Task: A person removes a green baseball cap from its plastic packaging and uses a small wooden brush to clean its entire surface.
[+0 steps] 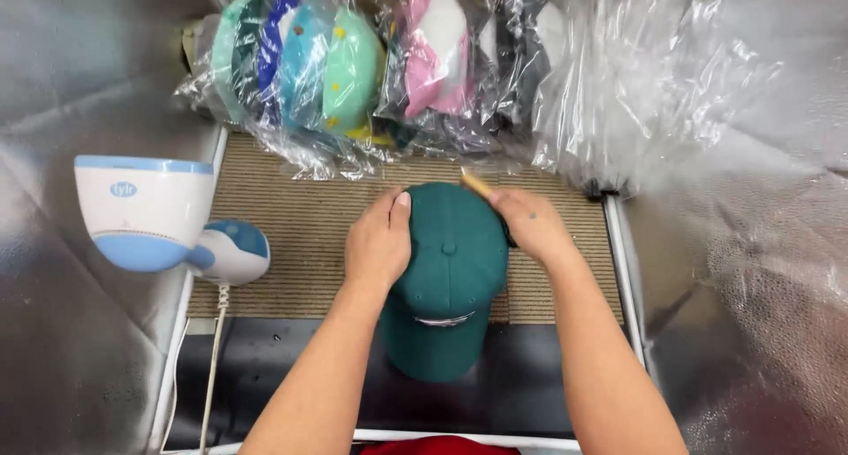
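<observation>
A dark green baseball cap sits on the ribbed tan mat, with its back strap opening toward me. My left hand presses flat on the cap's left side, thumb on the crown. On the cap's right side, my right hand grips a thin tan stick-like tool that pokes up past the far edge of the crown. What the tool's lower end looks like is hidden behind the hand and cap.
A white and blue handheld steamer rests at the left with its cord trailing down. Bagged stacks of coloured caps and pink, white and dark caps lie at the back. Crinkled clear plastic and silver sheeting surround the mat.
</observation>
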